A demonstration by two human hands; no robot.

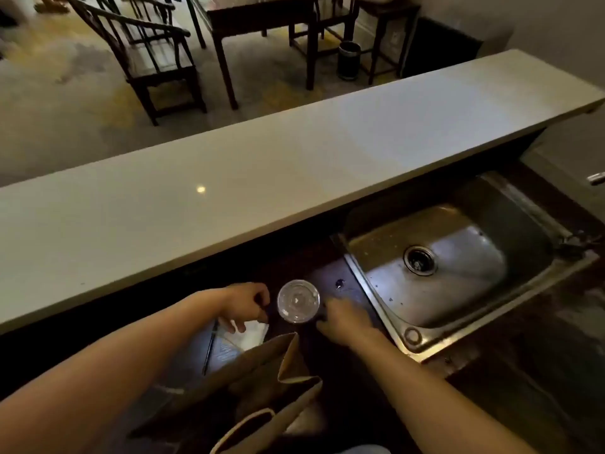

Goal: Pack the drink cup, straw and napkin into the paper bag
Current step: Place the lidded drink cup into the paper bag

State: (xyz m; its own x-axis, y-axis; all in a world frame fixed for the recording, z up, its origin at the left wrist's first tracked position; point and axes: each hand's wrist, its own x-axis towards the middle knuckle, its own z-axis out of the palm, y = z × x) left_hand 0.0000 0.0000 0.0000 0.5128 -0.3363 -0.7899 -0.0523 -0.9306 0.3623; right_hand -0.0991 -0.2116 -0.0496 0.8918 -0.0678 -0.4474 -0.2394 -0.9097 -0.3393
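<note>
Drink cup (pixel 298 301) stands lidded on the dark counter (pixel 347 291) between both hands — nothing bagged yet.
Left hand (pixel 246 303) curls loosely, empty, over the napkin (pixel 250 334); right hand (pixel 343 317) is blurred — grip unclear. Lift upright; paper bag (pixel 262 385) gapes just beside, straw (pixel 209 350) and sink (pixel 465 224) flanking.

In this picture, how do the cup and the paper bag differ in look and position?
The cup is clear plastic with a round lid; the paper bag is brown and opaque. The cup stands upright between the left hand and the right hand; the bag sits nearer the person, its top open. The cup is smaller than the bag. Both rest on the dark counter beside the sink.
</note>
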